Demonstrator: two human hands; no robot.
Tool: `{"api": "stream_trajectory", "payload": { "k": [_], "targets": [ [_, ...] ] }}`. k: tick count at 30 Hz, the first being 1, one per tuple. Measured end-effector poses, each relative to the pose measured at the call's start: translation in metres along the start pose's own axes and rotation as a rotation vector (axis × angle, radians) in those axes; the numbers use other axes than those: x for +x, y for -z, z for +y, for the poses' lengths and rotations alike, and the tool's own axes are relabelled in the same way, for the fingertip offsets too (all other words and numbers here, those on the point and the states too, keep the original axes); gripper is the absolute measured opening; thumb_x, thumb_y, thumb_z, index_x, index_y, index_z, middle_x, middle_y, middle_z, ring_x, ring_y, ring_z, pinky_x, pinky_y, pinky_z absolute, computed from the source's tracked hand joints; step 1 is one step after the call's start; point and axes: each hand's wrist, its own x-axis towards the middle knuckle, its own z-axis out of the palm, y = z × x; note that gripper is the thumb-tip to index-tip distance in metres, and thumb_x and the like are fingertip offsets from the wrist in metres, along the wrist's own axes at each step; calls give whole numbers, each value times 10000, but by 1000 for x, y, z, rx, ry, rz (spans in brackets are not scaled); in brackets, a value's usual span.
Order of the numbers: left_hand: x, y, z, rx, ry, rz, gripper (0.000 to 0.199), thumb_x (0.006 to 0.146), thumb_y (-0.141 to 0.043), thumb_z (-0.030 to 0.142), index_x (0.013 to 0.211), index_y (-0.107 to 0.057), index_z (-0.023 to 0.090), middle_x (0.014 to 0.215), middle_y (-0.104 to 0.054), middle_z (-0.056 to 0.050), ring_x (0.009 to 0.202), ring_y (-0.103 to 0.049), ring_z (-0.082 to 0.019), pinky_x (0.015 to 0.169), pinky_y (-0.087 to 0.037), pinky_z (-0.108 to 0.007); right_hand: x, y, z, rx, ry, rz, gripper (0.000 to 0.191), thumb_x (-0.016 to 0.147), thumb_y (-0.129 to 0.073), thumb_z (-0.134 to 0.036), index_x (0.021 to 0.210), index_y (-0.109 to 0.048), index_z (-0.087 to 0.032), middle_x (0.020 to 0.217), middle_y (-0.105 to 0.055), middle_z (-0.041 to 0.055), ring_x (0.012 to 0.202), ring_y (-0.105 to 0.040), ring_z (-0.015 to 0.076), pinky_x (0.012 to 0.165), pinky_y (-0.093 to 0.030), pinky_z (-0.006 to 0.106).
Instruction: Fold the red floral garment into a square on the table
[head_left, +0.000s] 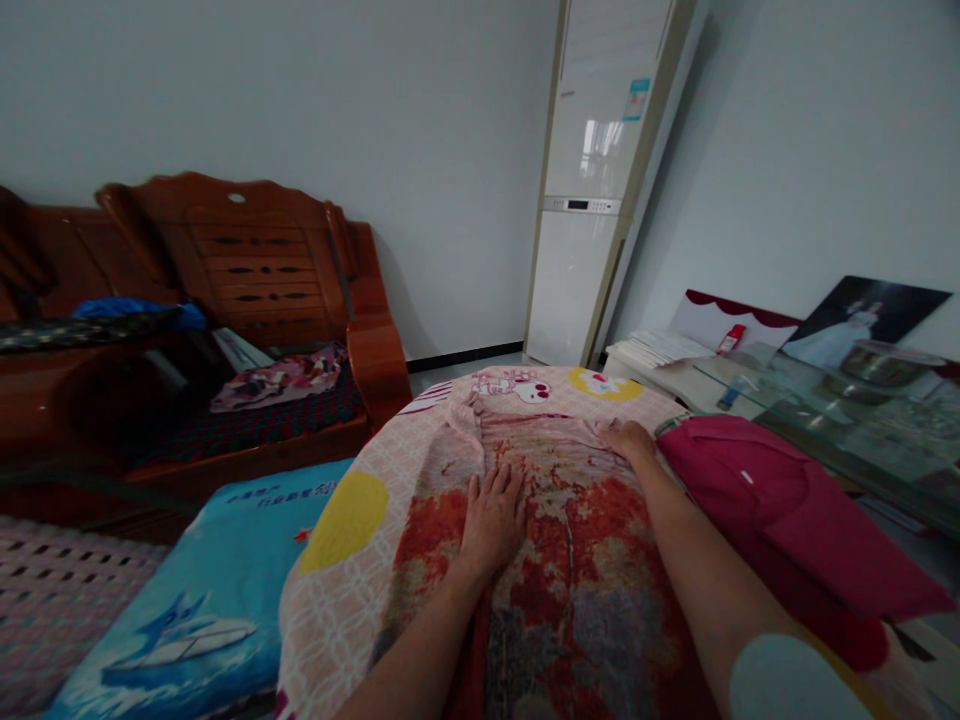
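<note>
A red, orange and grey patterned garment [577, 560] lies spread over a round surface covered with a pink printed cloth [330, 620]. My left hand [495, 510] rests flat on the garment's left part, fingers stretched out and slightly apart. Further up and to the right, my right hand [630, 442] is at the garment's top right corner, its fingers bent over the edge of the fabric. What lies under those fingertips is partly hidden. Beside my right forearm lies a folded magenta garment [780, 500].
A wooden sofa [255, 260] with cloths on its seat stands at left. A blue printed bag-like item [202, 590] lies left of the round surface. At right is a glass-topped cabinet [810, 420] with a glass bowl [885, 365]. A tall air conditioner [581, 270] stands in the corner.
</note>
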Motion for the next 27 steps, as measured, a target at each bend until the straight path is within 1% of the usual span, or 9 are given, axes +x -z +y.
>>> {"api": "stream_trajectory", "payload": {
  "k": [5,10,13,15,17,19,21,24,27],
  "targets": [
    [0,-1,-1,7,-13,-13,467,954,-411,303,1412,-483,246,1515,-448,-84,1392,-379,-272,1156,-267,-560,8,-1,-12,9,22,-24,367,834,-578,-410,923,-784,-119,939,-758,177,921,-714,244,662,-474,226],
    [-1,-2,-1,9,-29,-22,468,958,-404,291,1421,-466,270,1533,-424,-71,1410,-355,-262,1163,-253,-560,14,-2,-15,69,47,-12,232,766,-608,-298,834,-790,-170,764,-762,81,770,-710,205,573,-440,205],
    [-1,-2,0,14,-25,-22,472,960,-402,294,1429,-452,273,1533,-424,-67,1414,-349,-256,1168,-251,-550,15,-4,-16,123,63,22,215,690,-647,-244,840,-788,-183,749,-760,43,753,-696,192,560,-429,191],
    [-2,-2,-1,14,-27,-20,468,963,-398,297,1427,-455,269,1537,-418,-67,1415,-348,-256,1169,-250,-550,15,-5,-18,166,75,51,239,676,-635,-217,857,-787,-187,761,-762,20,765,-691,189,573,-438,184],
    [-2,-3,-1,11,-31,-20,466,964,-394,299,1424,-459,263,1541,-412,-67,1414,-349,-259,1169,-249,-554,15,-6,-20,214,76,96,313,709,-584,-206,948,-780,-160,823,-769,19,795,-693,196,596,-459,189],
    [-2,-3,-1,9,-33,-21,472,962,-395,296,1429,-455,264,1543,-410,-65,1412,-351,-259,1169,-247,-557,16,-6,-21,258,73,157,412,775,-505,-215,1103,-738,-124,962,-769,41,873,-693,208,652,-485,201],
    [-2,-4,-2,10,-35,-23,483,957,-402,292,1438,-446,268,1546,-406,-62,1413,-349,-259,1169,-246,-556,17,-5,-21,286,72,208,473,832,-433,-224,1222,-682,-127,1109,-742,55,980,-678,209,738,-496,207],
    [-1,-4,-1,11,-35,-31,498,953,-404,287,1451,-430,270,1548,-402,-60,1416,-345,-261,1167,-248,-560,17,-3,-17,284,59,226,482,871,-393,-236,1267,-658,-160,1209,-708,66,1078,-648,201,858,-479,218],
    [-1,-3,-1,12,-36,-30,492,955,-395,287,1445,-440,263,1537,-420,-63,1413,-349,-264,1163,-254,-565,12,-2,-5,236,19,223,485,895,-367,-218,1292,-637,-147,1272,-672,100,1135,-623,198,936,-450,234]
  ]
}}
